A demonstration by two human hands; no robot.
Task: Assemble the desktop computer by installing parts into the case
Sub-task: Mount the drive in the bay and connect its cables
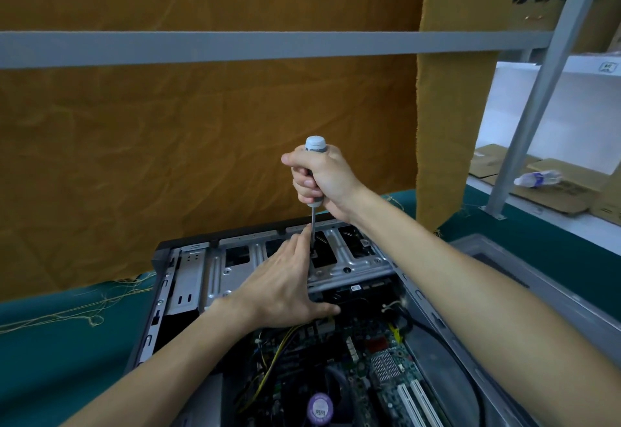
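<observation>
case (524, 295): sits open on the green table cloth (67, 342), right in front of you. Sheet steel, so I'd guess heavy and stiff, and probably sharp at the cut edges. If you need to shift it, grab the outer frame, not anything inside.

board (379, 359): lying flat in the bottom of the case, closest to you. Fragile stuff, looks full of small parts and slots, so keep your forearms off it. Yours are hanging right over it.

drive cage (349, 263): silver metal bracket across the far end of the case. Rigid enough to lean on, which is what you're doing.

left hand (282, 284): fingers mostly straight and spread, resting on the cage, thumb hooked over its near edge, one fingertip up against the screwdriver's shaft to guide it.

right hand (321, 178): fist wrapped round the handle, shaft pointing straight down.

screwdriver (314, 171): light, hard plastic grip with a thin steel shaft. The tip is down in a cage opening. Likely to skid off if you tilt it, so keep it upright.

screw: too small to make out under the tip, can't tell if it's seated.
</observation>
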